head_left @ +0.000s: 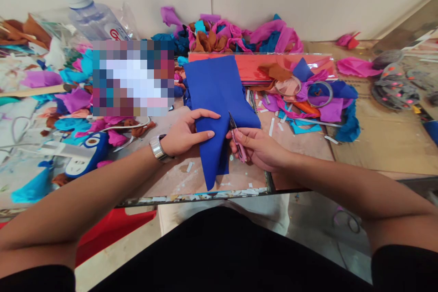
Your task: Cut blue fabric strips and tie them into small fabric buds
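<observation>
A sheet of royal blue felt (219, 100) lies on the table in front of me, its near end hanging toward the table edge. My left hand (186, 132) pinches the felt's left edge between thumb and fingers. My right hand (258, 148) is closed on small pink-handled snips (237, 139), whose blades point up into a cut in the felt's right side.
Scraps of pink, purple, cyan, brown and blue material (236, 34) pile at the back and left. A clear plastic bottle (91, 13) stands back left. A pack of orange sheets (260, 66), rolls of tape (320, 93), white paper strips and a blue stapler-like item (84, 155) lie about.
</observation>
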The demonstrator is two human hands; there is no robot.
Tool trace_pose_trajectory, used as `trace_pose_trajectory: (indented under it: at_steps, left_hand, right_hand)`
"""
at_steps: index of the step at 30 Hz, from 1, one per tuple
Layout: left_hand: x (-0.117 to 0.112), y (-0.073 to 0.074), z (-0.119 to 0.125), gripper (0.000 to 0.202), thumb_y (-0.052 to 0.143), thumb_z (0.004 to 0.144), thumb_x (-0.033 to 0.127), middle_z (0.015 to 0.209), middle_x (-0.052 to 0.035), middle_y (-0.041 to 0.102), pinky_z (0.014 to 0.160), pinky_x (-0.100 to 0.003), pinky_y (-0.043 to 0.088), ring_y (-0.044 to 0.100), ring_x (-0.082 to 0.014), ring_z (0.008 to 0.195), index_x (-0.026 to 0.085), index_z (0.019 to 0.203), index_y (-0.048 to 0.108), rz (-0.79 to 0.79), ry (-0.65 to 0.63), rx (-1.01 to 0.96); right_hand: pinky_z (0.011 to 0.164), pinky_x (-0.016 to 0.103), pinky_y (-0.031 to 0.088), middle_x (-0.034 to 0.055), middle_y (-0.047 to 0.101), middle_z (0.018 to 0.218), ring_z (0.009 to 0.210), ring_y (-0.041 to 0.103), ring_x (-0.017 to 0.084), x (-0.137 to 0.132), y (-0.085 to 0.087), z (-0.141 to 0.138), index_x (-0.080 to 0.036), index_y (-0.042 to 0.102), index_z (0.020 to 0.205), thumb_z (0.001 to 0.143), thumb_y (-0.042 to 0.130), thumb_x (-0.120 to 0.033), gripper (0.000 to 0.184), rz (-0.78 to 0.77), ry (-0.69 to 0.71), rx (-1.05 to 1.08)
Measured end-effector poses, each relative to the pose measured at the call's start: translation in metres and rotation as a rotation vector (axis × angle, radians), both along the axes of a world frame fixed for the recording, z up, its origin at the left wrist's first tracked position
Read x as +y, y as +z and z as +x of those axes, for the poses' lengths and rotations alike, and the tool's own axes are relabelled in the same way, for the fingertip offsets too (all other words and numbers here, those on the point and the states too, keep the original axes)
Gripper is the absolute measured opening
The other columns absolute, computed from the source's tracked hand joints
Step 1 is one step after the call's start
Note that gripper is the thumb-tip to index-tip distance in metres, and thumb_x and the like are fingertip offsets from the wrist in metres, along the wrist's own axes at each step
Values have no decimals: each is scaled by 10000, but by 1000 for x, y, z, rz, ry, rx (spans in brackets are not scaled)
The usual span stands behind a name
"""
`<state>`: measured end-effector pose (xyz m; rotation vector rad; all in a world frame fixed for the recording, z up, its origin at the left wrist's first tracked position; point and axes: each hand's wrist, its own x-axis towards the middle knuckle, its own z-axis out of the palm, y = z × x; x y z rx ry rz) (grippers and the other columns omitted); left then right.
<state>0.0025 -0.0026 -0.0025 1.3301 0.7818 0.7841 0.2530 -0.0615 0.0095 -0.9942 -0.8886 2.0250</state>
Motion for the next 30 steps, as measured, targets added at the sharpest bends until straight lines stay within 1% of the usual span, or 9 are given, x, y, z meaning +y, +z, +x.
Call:
trace_pose_trajectory:
  at_steps: [2,6,10,16,20,25,30]
  left_hand:
    - [-1,1,1,526,960,784,390,1042,-84,801,712,-290,624,741,-189,809,205,1235,761,30,2,11]
    - [-2,1,1,490,951,791,399,975,-66,779,670,-271,591,700,-166,752,202,1200,766,66,16,35]
    - [-2,0,-1,443,942,796,426,964,-68,772,648,-272,553,671,-166,734,201,1145,788,123,31,65]
    - [0,-2,-3,359,905,837,418,918,-59,746,598,-245,494,626,-142,694,201,1108,815,226,61,111]
    - [3,-3,-3,345,895,842,415,901,-54,755,595,-235,512,643,-140,691,190,1089,807,275,48,113]
    - [5,-4,-3,300,884,854,359,935,-52,780,610,-225,545,669,-132,701,191,1087,797,308,14,84]
    - [4,-4,-3,272,877,866,343,913,-47,777,587,-215,532,660,-125,677,199,1087,809,326,19,75]
  right_hand:
    - [463,215,350,-12,692,756,544,565,88,0,0,0,-174,749,1034,875,897,-567,449,-10,0,1]
    - [480,211,361,-12,686,752,565,576,91,1,2,-1,-171,749,1022,865,906,-558,447,-28,-8,30]
    - [487,213,368,-12,681,746,574,578,96,1,3,-2,-174,751,1023,866,904,-562,446,-33,-5,30]
    - [499,204,392,-5,693,753,597,584,95,0,6,-1,-179,770,1038,868,904,-558,437,-55,-10,35]
    - [485,201,381,-8,696,739,566,566,86,0,8,-1,-168,769,1025,854,916,-560,452,-59,-9,34]
    - [491,211,380,-12,692,733,551,561,83,1,8,-1,-162,756,1036,881,898,-544,436,-38,-3,32]
    - [474,215,339,-14,695,745,538,564,80,1,6,-1,-165,763,1042,854,911,-573,473,-8,-18,-2]
